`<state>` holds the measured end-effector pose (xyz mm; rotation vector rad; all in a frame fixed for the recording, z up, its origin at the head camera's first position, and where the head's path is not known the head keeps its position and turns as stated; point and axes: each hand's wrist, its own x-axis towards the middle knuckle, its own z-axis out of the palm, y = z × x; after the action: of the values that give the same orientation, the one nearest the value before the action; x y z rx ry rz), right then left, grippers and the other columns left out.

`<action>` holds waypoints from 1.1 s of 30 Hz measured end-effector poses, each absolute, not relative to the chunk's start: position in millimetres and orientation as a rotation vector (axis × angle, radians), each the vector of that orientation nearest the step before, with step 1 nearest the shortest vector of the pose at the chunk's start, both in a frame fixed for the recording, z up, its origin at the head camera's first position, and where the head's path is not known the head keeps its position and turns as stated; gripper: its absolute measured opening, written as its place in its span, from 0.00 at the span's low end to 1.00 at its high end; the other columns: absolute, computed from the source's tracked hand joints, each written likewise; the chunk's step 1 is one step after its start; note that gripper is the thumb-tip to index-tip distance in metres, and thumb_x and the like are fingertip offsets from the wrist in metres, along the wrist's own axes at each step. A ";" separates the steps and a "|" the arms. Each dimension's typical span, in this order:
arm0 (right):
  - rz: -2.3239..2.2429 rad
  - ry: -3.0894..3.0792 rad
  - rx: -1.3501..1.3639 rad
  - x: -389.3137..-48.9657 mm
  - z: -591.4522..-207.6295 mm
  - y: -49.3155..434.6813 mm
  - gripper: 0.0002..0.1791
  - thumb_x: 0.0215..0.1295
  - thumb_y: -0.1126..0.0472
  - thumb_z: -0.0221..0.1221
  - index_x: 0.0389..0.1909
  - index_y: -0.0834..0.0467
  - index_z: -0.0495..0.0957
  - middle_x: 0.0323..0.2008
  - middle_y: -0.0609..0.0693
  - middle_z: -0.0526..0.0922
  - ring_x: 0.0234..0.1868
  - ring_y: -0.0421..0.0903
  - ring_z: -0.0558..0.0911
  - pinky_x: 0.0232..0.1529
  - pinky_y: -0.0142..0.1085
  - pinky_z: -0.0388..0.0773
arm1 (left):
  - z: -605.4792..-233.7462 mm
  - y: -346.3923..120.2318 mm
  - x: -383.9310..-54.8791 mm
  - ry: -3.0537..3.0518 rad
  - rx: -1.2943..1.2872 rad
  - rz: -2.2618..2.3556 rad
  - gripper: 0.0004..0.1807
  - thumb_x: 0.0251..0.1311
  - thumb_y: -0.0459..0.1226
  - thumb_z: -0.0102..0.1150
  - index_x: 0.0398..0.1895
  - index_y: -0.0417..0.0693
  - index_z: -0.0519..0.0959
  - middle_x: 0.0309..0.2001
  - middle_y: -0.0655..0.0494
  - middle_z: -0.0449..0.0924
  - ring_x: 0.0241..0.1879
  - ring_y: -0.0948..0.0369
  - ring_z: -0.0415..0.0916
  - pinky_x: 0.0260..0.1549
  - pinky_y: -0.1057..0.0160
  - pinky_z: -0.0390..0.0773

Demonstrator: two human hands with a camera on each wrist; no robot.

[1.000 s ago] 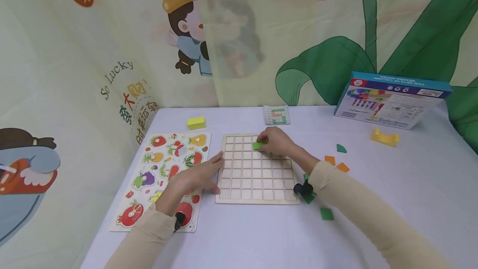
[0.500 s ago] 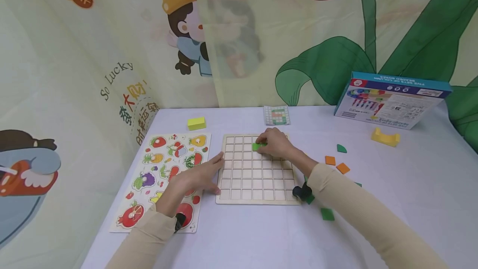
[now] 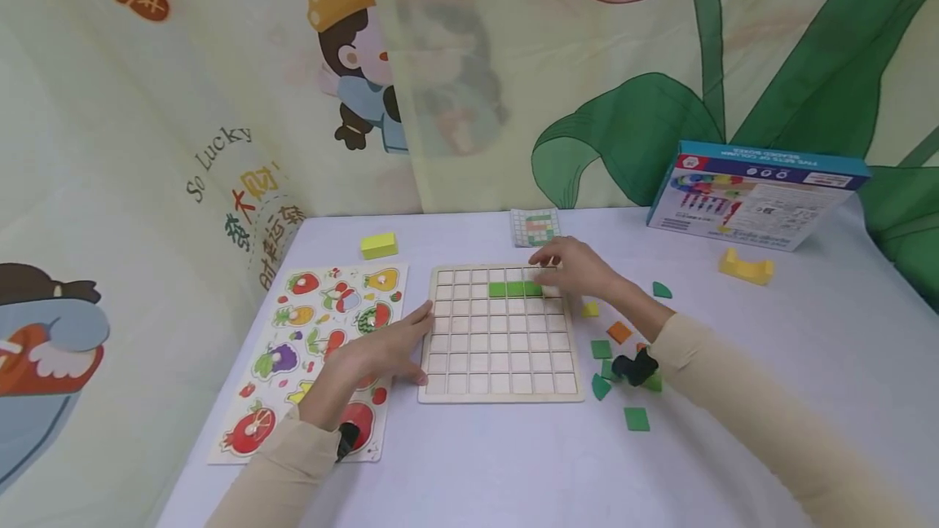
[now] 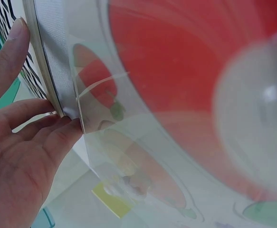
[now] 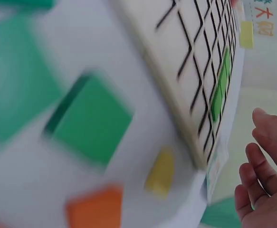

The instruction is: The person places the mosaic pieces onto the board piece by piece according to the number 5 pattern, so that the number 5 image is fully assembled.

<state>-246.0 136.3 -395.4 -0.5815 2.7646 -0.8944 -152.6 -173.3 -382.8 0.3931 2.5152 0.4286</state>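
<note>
Inverted lettering on the box at far right reads "FIVE SETS OF COLUMN"; the curtain at left says "So Lucky". The left hand touches the left edge of the grid board with straight fingers. The right hand, fingers loosely bent, holding nothing, hangs over its far right corner. Three green tiles line the second-farthest row; loose tiles lie just right of the board on the white table.

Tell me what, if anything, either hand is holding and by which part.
Nothing is held: the right hand is empty, and the left hand only touches the left edge of the grid board, without gripping it.
</note>
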 end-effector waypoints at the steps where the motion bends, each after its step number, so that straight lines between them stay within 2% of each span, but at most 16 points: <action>1: -0.873 2.774 -0.558 -245.8 -392.9 146.4 0.19 0.62 0.56 0.64 0.52 0.59 0.82 0.46 0.56 0.81 0.48 0.53 0.75 0.48 0.45 0.74 | -382.9 -173.5 -152.6 2.514 0.397 0.428 0.51 0.51 0.38 0.72 0.76 0.47 0.54 0.80 0.57 0.36 0.71 0.53 0.59 0.45 0.62 0.72; 5: -0.753 2.824 -0.435 -241.7 -387.2 192.3 0.21 0.62 0.54 0.64 0.54 0.60 0.80 0.47 0.58 0.80 0.49 0.54 0.74 0.48 0.45 0.76 | -381.8 -174.4 -152.8 2.515 0.410 0.420 0.51 0.51 0.38 0.72 0.76 0.47 0.53 0.80 0.56 0.36 0.71 0.53 0.60 0.46 0.63 0.73; 10: -0.659 2.824 -0.285 -231.9 -386.3 248.7 0.24 0.62 0.52 0.63 0.53 0.64 0.79 0.45 0.61 0.80 0.43 0.53 0.75 0.37 0.38 0.77 | -380.2 -175.8 -152.6 2.515 0.418 0.409 0.51 0.51 0.38 0.72 0.76 0.46 0.53 0.79 0.55 0.36 0.71 0.52 0.59 0.51 0.60 0.73; 14: -0.622 2.800 -0.151 -223.4 -390.0 275.4 0.26 0.60 0.48 0.65 0.49 0.66 0.79 0.40 0.61 0.81 0.39 0.53 0.75 0.34 0.36 0.76 | -380.4 -176.0 -152.2 2.507 0.419 0.423 0.50 0.52 0.37 0.72 0.76 0.45 0.53 0.79 0.54 0.36 0.73 0.51 0.56 0.56 0.57 0.72; 19: -0.575 2.764 -0.021 -213.1 -394.1 283.8 0.26 0.57 0.45 0.66 0.41 0.65 0.79 0.34 0.58 0.80 0.38 0.53 0.74 0.34 0.37 0.74 | -382.9 -175.0 -153.3 2.504 0.422 0.432 0.51 0.51 0.37 0.72 0.76 0.45 0.53 0.79 0.54 0.37 0.73 0.51 0.56 0.56 0.56 0.72; 24: -0.561 2.768 0.028 -209.6 -399.0 281.5 0.21 0.57 0.49 0.67 0.38 0.65 0.79 0.31 0.57 0.80 0.36 0.52 0.74 0.34 0.36 0.74 | -384.3 -175.0 -153.7 2.507 0.423 0.443 0.51 0.51 0.38 0.72 0.76 0.46 0.53 0.79 0.55 0.37 0.73 0.52 0.56 0.55 0.58 0.72; 31: -0.630 2.795 -0.012 -213.4 -401.8 274.4 0.20 0.59 0.54 0.65 0.45 0.66 0.77 0.37 0.60 0.80 0.39 0.54 0.74 0.38 0.38 0.77 | -383.9 -175.0 -153.6 2.510 0.425 0.434 0.51 0.51 0.37 0.72 0.76 0.46 0.53 0.79 0.55 0.36 0.73 0.52 0.55 0.57 0.58 0.72; 33: -0.666 2.800 -0.046 -216.3 -400.4 269.1 0.20 0.60 0.55 0.65 0.46 0.64 0.77 0.38 0.60 0.79 0.40 0.53 0.74 0.37 0.37 0.76 | -384.0 -175.1 -153.8 2.511 0.424 0.430 0.51 0.51 0.38 0.72 0.76 0.46 0.53 0.79 0.55 0.36 0.72 0.52 0.57 0.55 0.59 0.73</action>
<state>-216.3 269.1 -400.4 -0.0465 2.7998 -0.6658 -153.8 -175.1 -384.0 0.4240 2.5114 0.4298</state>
